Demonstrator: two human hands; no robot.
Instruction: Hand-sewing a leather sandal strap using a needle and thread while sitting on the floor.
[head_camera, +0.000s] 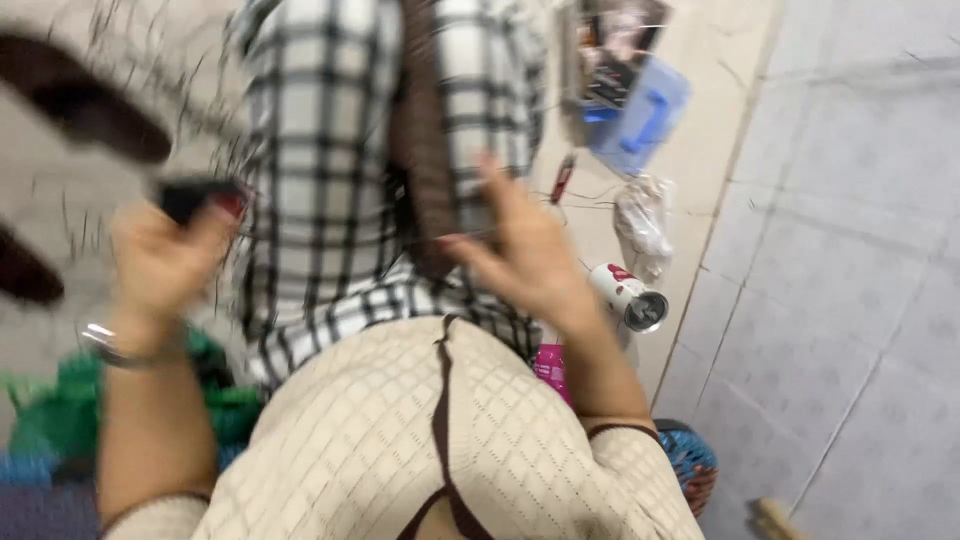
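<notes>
Left hand (160, 262): grip pinched a small black object (195, 195). Right hand (525, 255): fingers spread, touching black-and-white checked fabric (320, 170). Nearby on tiled floor (850, 250): blue plastic box (645, 115), white can (630, 297).

Left hand (160, 262) grips a small black object (190, 197); right hand (525, 258) touches checked cloth (330, 170).

Left hand (165, 255) clenched, right hand (525, 255) spread.

Cream quilted top (400, 440) with brown trim, silver wristwatch (105, 345), red-painted nails
</notes>
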